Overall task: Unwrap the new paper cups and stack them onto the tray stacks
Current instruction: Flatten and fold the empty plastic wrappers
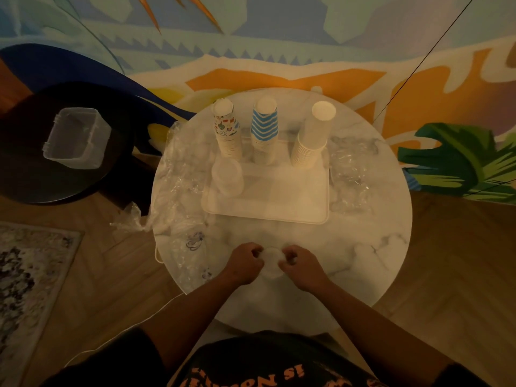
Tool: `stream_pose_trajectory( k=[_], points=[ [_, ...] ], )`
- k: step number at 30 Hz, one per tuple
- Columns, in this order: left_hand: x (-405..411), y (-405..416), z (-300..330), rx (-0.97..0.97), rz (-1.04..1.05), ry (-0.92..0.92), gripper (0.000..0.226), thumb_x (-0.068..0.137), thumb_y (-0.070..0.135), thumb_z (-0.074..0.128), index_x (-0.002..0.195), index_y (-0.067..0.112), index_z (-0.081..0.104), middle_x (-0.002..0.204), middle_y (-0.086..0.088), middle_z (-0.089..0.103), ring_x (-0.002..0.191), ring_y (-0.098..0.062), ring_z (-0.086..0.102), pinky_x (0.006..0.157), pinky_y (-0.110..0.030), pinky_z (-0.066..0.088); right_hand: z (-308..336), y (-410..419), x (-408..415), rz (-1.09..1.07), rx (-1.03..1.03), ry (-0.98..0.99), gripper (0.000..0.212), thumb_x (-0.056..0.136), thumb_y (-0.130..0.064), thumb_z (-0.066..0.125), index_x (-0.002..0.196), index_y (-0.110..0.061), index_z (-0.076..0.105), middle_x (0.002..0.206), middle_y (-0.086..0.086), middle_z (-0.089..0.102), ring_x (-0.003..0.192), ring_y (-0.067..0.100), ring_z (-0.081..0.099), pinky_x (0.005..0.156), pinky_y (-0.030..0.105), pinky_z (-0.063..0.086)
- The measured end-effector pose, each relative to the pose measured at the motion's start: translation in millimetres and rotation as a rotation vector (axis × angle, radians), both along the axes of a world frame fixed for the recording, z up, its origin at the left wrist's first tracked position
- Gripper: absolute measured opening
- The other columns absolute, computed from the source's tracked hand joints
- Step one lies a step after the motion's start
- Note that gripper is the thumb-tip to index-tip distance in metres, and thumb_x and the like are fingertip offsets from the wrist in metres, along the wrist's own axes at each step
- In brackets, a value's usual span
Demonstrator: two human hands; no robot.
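On the round marble table a white tray (279,210) carries three upside-down cup stacks: a patterned one (227,129), a blue zigzag one (264,127) and a plain white one (312,138). A short stack of clear cups (227,175) stands at the tray's left. Near the table's front edge a pale wrapped stack of cups (271,262) stands between my hands. My left hand (245,263) and my right hand (303,266) both pinch its top from either side, fingers curled. The wrapping itself is hard to make out.
Crumpled clear plastic wrap (178,191) covers the table's left side and hangs over the edge; more wrap (350,169) lies right of the tray. A clear plastic bin (75,138) sits on a dark round stool at left. A rug (25,275) lies on the wooden floor.
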State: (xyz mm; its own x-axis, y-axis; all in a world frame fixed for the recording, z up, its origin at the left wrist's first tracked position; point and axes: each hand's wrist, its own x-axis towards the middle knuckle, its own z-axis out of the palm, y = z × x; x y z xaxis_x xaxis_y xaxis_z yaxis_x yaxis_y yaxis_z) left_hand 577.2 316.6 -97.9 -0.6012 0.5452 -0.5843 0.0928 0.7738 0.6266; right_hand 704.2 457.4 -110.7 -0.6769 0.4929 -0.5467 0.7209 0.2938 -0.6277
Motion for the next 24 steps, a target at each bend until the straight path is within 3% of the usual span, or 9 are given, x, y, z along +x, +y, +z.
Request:
stream_pose_trajectory(
  k=[10,14,19,24],
  points=[
    [-11.5,1.4,9.0,0.058,0.048,0.011,0.027,0.084,0.016,0.076,0.111,0.015,0.071,0.098,-0.001,0.070,0.077,-0.017,0.067,0.080,-0.043,0.061,6.5,9.2,-14.7,-0.055,0.010,0.047,0.025,0.085,-0.019,0.077,0.109,-0.016,0.073,0.098,-0.003,0.070,0.083,0.011,0.066,0.075,0.019,0.048],
    [-17.1,4.2,17.6,0.093,0.085,0.001,0.028,0.086,0.014,0.076,0.113,0.011,0.070,0.097,-0.002,0.071,0.071,-0.011,0.064,0.075,-0.034,0.060,14.8,15.0,-22.3,-0.075,0.004,0.079,0.022,0.085,-0.018,0.077,0.107,-0.016,0.074,0.097,-0.002,0.071,0.083,0.011,0.066,0.074,0.016,0.047],
    [-28.0,4.3,34.6,0.165,0.161,0.006,0.021,0.087,0.016,0.076,0.107,0.016,0.071,0.091,0.003,0.071,0.074,-0.007,0.066,0.075,-0.036,0.061,37.2,20.6,-34.3,-0.115,-0.066,0.158,0.020,0.086,-0.016,0.078,0.104,-0.020,0.072,0.094,-0.003,0.069,0.082,0.013,0.067,0.076,0.020,0.050],
    [-44.7,3.7,59.0,0.245,0.224,0.028,0.021,0.089,0.015,0.075,0.109,0.017,0.072,0.095,0.011,0.068,0.081,-0.002,0.065,0.072,-0.021,0.056,62.3,25.8,-51.5,-0.144,-0.112,0.226,0.020,0.088,-0.021,0.078,0.107,-0.022,0.073,0.097,-0.005,0.069,0.076,0.004,0.065,0.068,0.008,0.047]
  ],
)
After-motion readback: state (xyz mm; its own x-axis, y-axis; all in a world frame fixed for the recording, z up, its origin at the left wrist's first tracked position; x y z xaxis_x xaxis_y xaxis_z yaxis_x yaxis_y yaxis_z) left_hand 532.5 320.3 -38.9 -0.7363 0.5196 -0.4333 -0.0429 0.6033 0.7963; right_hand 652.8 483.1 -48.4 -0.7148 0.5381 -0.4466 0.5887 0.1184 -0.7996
